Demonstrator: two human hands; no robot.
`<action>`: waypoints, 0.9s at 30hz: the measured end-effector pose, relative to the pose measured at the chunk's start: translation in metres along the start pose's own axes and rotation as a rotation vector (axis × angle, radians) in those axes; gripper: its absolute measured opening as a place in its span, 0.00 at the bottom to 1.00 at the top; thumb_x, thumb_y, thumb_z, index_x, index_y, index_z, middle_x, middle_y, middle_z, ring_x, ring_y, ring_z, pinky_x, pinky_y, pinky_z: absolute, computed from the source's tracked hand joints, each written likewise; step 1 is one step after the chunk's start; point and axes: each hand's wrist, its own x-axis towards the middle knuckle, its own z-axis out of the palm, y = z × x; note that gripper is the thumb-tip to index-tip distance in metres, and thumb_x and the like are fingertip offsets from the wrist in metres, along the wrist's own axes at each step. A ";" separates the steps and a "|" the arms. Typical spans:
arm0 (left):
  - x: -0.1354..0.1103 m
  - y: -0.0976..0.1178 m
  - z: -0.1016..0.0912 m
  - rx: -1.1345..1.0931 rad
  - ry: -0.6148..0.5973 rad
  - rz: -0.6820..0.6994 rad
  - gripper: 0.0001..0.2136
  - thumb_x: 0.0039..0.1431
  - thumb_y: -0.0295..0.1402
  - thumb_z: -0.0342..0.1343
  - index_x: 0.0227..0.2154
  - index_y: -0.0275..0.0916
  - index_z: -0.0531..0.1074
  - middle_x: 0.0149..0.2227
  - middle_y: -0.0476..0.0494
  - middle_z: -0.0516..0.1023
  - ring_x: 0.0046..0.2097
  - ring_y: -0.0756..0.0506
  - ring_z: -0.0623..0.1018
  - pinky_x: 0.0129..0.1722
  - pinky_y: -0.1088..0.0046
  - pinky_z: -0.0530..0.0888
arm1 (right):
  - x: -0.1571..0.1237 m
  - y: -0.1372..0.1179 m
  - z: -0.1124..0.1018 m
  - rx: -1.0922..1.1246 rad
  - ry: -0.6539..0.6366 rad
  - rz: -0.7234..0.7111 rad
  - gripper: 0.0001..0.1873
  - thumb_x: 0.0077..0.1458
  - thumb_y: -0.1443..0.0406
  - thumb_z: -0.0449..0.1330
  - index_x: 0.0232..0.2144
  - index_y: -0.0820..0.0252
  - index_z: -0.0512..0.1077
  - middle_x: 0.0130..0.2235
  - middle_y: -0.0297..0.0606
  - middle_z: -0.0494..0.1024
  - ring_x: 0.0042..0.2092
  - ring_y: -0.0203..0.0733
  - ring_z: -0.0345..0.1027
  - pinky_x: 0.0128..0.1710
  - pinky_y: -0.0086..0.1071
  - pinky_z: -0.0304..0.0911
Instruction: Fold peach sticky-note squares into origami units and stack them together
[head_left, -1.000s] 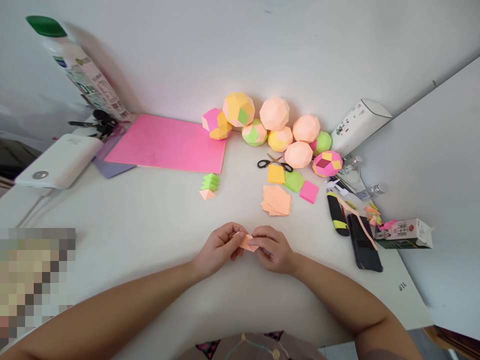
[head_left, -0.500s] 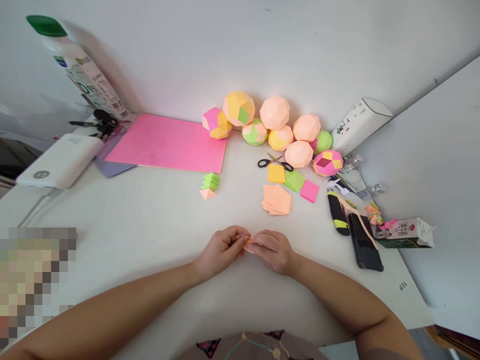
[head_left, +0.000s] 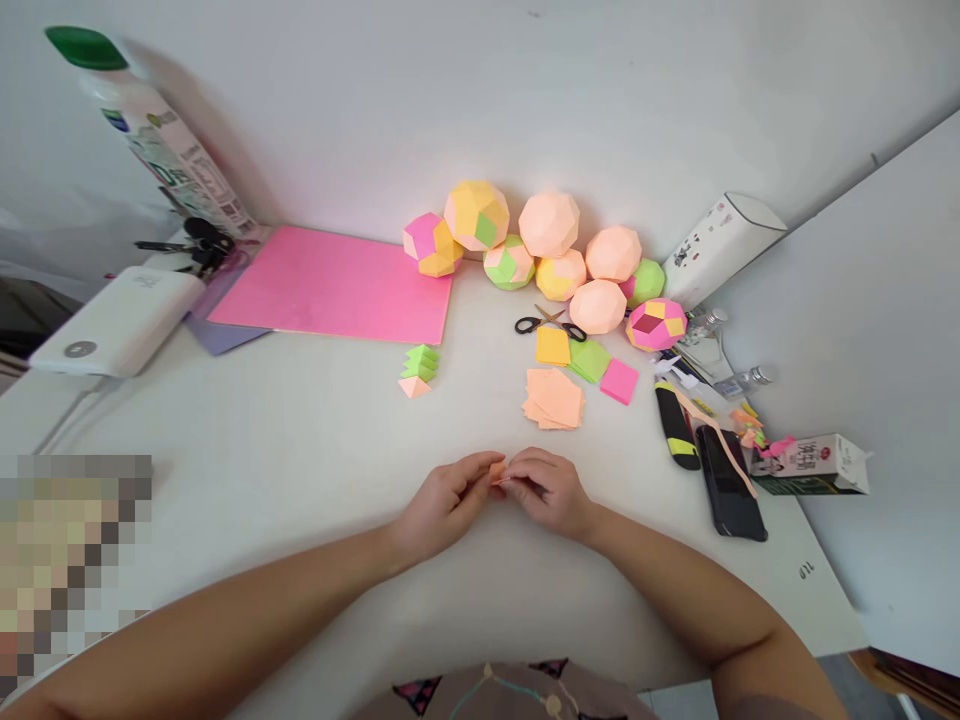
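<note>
Between my two hands is a small piece of peach paper (head_left: 496, 470), mostly covered by my fingers. My left hand (head_left: 451, 500) pinches its left side, and my right hand (head_left: 549, 492) grips the right side with fingertips together. Its exact folds are too small to make out. Beyond my hands lies a loose stack of peach paper squares (head_left: 555, 399). Behind that are yellow squares (head_left: 553, 347), green squares (head_left: 590, 361) and pink squares (head_left: 619, 382). To the left, folded green paper pieces (head_left: 421, 362) stand in a row with a folded peach piece (head_left: 414, 386) in front.
Several faceted paper balls (head_left: 550, 225) rest against the wall. Black-handled scissors (head_left: 550, 322) lie before them. A pink sheet (head_left: 337, 285) and white power bank (head_left: 116, 320) are at left; a cutter (head_left: 676, 428), phone (head_left: 729, 485) and milk carton (head_left: 814, 465) at right.
My fingers have shifted on the peach paper, which now shows upright between the fingertips. Both hands remain close together in nearly the same place.
</note>
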 end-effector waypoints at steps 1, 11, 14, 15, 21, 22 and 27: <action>0.000 0.000 0.000 -0.001 -0.012 0.008 0.13 0.62 0.34 0.45 0.47 0.40 0.67 0.35 0.45 0.79 0.39 0.46 0.77 0.41 0.69 0.73 | 0.000 0.000 0.000 0.030 0.013 0.052 0.05 0.56 0.67 0.56 0.31 0.60 0.71 0.30 0.40 0.74 0.28 0.36 0.67 0.26 0.29 0.65; -0.002 0.002 -0.001 0.047 -0.107 0.027 0.15 0.63 0.32 0.41 0.51 0.40 0.62 0.31 0.45 0.75 0.33 0.48 0.74 0.34 0.70 0.70 | 0.004 0.001 -0.008 0.317 -0.082 0.428 0.04 0.52 0.65 0.59 0.28 0.61 0.70 0.29 0.36 0.72 0.27 0.33 0.63 0.26 0.28 0.61; -0.003 0.002 -0.001 0.049 -0.122 0.052 0.17 0.62 0.31 0.42 0.53 0.40 0.60 0.28 0.48 0.73 0.28 0.50 0.71 0.28 0.74 0.67 | 0.004 0.001 -0.009 0.343 -0.079 0.440 0.05 0.53 0.65 0.58 0.28 0.61 0.71 0.28 0.35 0.72 0.27 0.33 0.63 0.26 0.28 0.61; -0.003 0.002 -0.001 0.052 -0.126 0.060 0.17 0.61 0.32 0.43 0.53 0.41 0.59 0.27 0.50 0.72 0.26 0.50 0.69 0.26 0.76 0.65 | 0.004 0.001 -0.009 0.348 -0.074 0.438 0.05 0.54 0.65 0.58 0.28 0.61 0.71 0.28 0.35 0.72 0.27 0.33 0.63 0.27 0.28 0.61; -0.003 0.001 0.000 0.046 -0.127 0.074 0.18 0.60 0.32 0.45 0.53 0.41 0.59 0.25 0.52 0.69 0.23 0.52 0.65 0.24 0.76 0.63 | 0.003 0.001 -0.008 0.371 -0.049 0.439 0.05 0.54 0.65 0.58 0.29 0.61 0.71 0.27 0.35 0.71 0.27 0.33 0.63 0.26 0.28 0.61; -0.002 0.001 0.001 0.029 -0.123 0.059 0.17 0.60 0.32 0.45 0.53 0.41 0.58 0.25 0.51 0.70 0.24 0.52 0.66 0.24 0.76 0.64 | 0.003 0.001 -0.008 0.368 -0.044 0.438 0.05 0.54 0.65 0.58 0.29 0.61 0.71 0.27 0.34 0.71 0.27 0.33 0.63 0.26 0.28 0.61; -0.001 0.006 0.000 -0.148 -0.094 -0.086 0.16 0.60 0.35 0.47 0.51 0.41 0.59 0.36 0.44 0.76 0.27 0.51 0.71 0.28 0.73 0.69 | 0.003 0.000 -0.008 0.366 -0.033 0.421 0.08 0.55 0.61 0.58 0.33 0.61 0.70 0.28 0.34 0.71 0.27 0.32 0.62 0.26 0.28 0.61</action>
